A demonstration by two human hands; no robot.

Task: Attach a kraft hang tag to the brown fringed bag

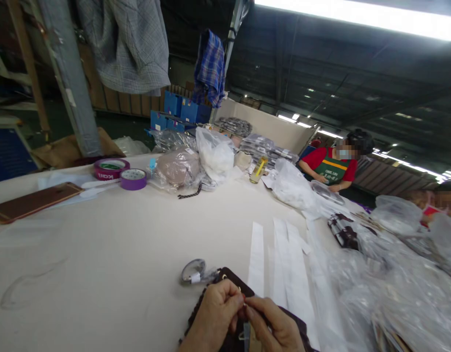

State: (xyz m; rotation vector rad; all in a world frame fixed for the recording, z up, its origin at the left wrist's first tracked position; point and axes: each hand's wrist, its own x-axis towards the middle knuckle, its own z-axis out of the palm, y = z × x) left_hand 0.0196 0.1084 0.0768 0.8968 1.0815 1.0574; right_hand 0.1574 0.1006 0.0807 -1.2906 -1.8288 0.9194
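Pinched narrow, the fingertips of our left hand (218, 309) and right hand (276, 323) meet on a small piece (244, 304), too tiny for us to identify. Beneath them lies a dark brown item (245, 284), perhaps a bag, on the table (119, 264) at the bottom of our view. We judge the work on it unfinished, since our fingers are busy there; how much is already fitted we cannot tell, as our hands cover most of it. Just beside it sits a wrapped coil (191, 270), perhaps left to deal with. Right of that lie white paper strips (256, 252); farther out, 2 tape rolls (133, 181), a phone (36, 201) and 1 co-worker (330, 168)
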